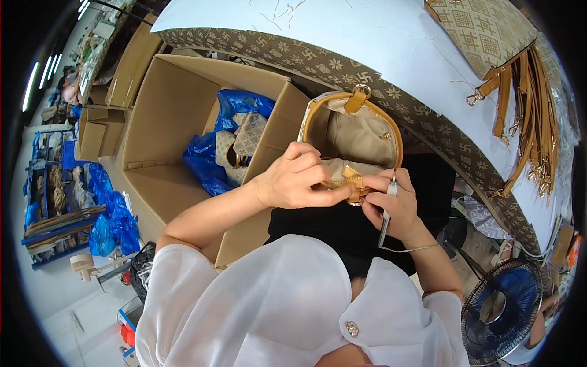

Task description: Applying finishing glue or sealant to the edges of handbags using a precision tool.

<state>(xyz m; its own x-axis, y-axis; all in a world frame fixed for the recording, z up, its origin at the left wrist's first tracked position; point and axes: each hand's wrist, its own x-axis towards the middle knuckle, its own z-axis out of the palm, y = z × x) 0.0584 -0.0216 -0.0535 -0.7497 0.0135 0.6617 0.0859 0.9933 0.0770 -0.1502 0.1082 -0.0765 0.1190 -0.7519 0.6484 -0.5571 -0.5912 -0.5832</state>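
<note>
An open handbag (361, 131) with beige lining and tan trim sits in front of me, its mouth facing up. My left hand (299, 177) is closed, pinching the near rim beside a tan tab (353, 177) with a gold-coloured ring. At the other side of that tab is my right hand (394, 205), its fingertips on the rim. A slim silver tool (385, 226) is gripped in the same hand, pointing up between the fingers. A thin pale cord trails from the tool's lower end. The tool's exact kind cannot be made out.
To the left stands an open cardboard box (165, 122) with blue plastic and patterned bags (249, 136) inside. On the white table (391, 37) lie a patterned bag piece (486, 30), tan straps with metal clasps (526, 116) and loose threads. A fan (501, 309) is at lower right.
</note>
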